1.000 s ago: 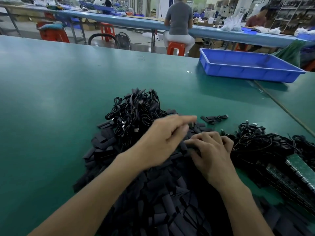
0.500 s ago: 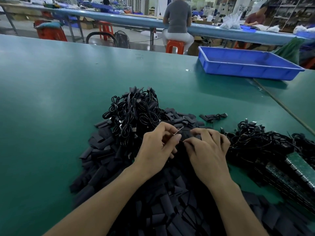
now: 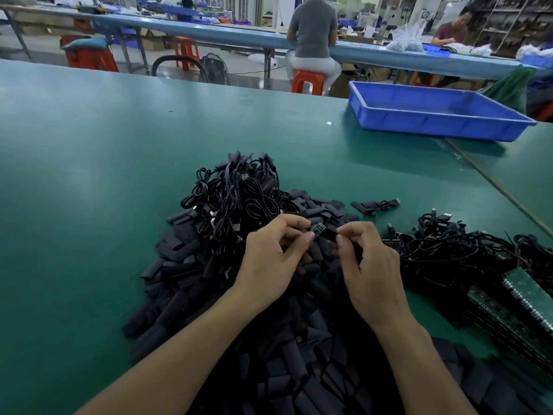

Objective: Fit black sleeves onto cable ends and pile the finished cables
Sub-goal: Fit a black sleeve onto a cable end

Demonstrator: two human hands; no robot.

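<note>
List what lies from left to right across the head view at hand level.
Heap of flat black sleeves → left hand pinching small dark circuit-board cable end → single black sleeve pinched by right hand → tangle of thin black cables → stack of green circuit boards.

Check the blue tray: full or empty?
Empty, as far as visible: the tray shows only bare blue floor, though its near wall hides a strip.
</note>
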